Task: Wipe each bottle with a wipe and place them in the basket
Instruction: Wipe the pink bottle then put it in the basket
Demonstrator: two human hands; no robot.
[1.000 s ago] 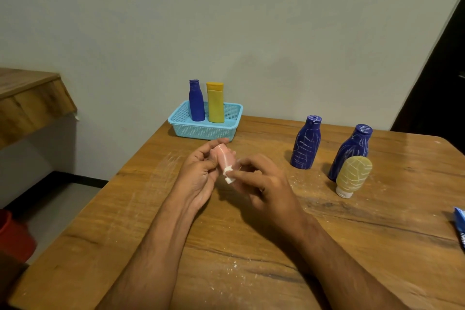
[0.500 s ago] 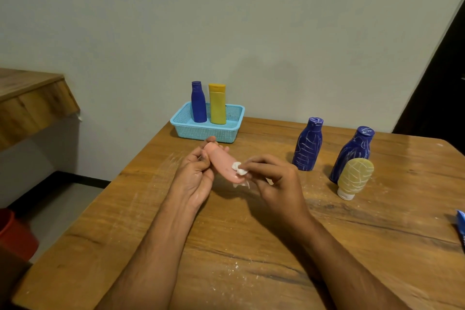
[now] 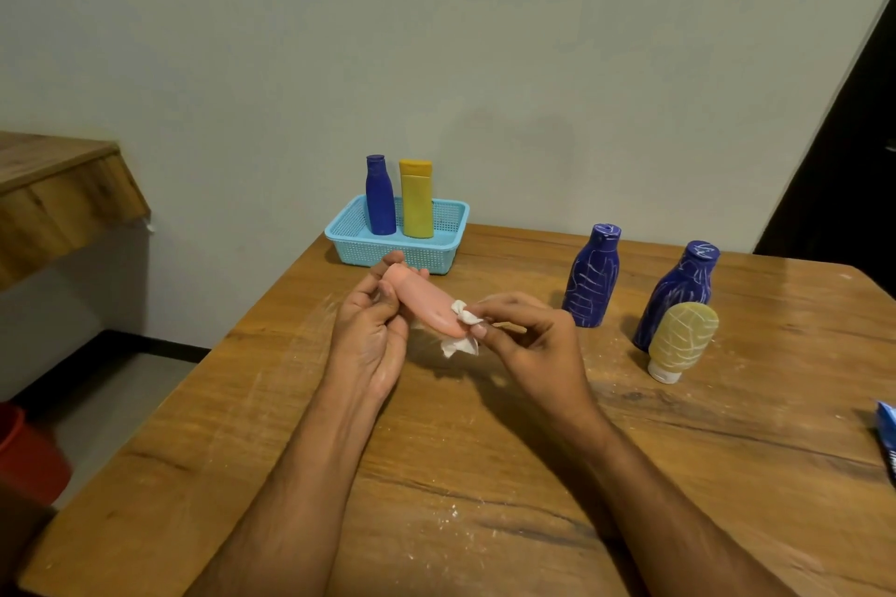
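Head: pink bottle (image 3: 421, 305) in left hand (image 3: 369, 335)

Wood table (image 3: 485, 475) w/ basket (image 3: 349, 235), 2 blue bottles (image 3: 589, 279) (image 3: 676, 291), beige bottle (image 3: 681, 339).

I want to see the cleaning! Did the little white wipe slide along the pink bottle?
Yes. The wipe slid down the pink bottle toward the person, away from the blue basket, pinched in the right hand.
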